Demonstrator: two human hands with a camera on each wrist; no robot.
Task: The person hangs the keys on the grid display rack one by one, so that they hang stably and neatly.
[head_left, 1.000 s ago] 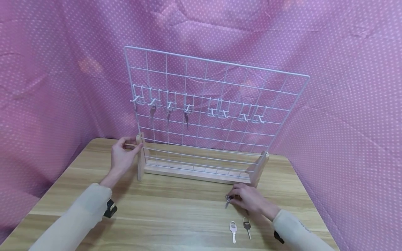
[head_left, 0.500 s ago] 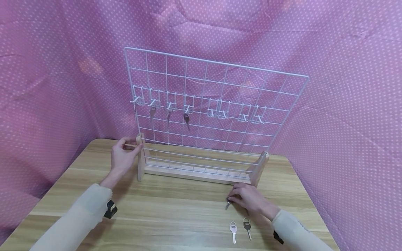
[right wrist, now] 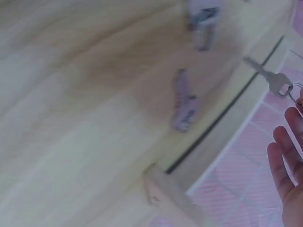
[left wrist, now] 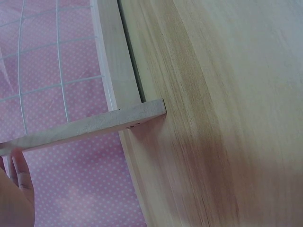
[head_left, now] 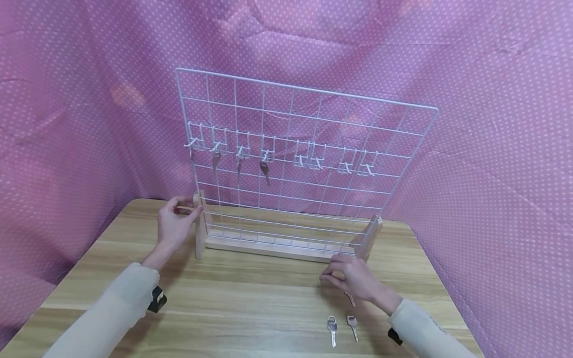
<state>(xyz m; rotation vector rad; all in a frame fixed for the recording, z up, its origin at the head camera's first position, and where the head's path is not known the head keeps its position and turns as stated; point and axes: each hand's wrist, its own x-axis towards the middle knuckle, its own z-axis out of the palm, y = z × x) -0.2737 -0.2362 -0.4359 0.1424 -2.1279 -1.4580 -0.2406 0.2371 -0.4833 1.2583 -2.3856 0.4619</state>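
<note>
A white wire grid rack [head_left: 286, 113] stands in a wooden base with two uprights. My left hand [head_left: 173, 224] grips the left wooden upright [head_left: 201, 228], thumb in front and fingers behind. In the left wrist view, fingers [left wrist: 22, 172] meet that upright near its end. My right hand [head_left: 353, 278] pinches a key [right wrist: 278, 84] by its ring, blade hanging down, above the table before the base's right end. Several keys hang from the left hooks, among them a dark one [head_left: 264, 170]. On the table lie a silver key [head_left: 332, 330], a second key [head_left: 352, 325] and a third [head_left: 350, 299] partly under my hand.
Several white hooks [head_left: 345, 167] on the grid's right half carry no keys. The right wooden upright [head_left: 369, 237] stands just behind my right hand. A pink dotted cloth [head_left: 501, 174] surrounds the wood-grain table [head_left: 215, 308].
My right hand has lifted slightly with the key, uncovering another key beneath it on the table. My left hand stays on the upright.
</note>
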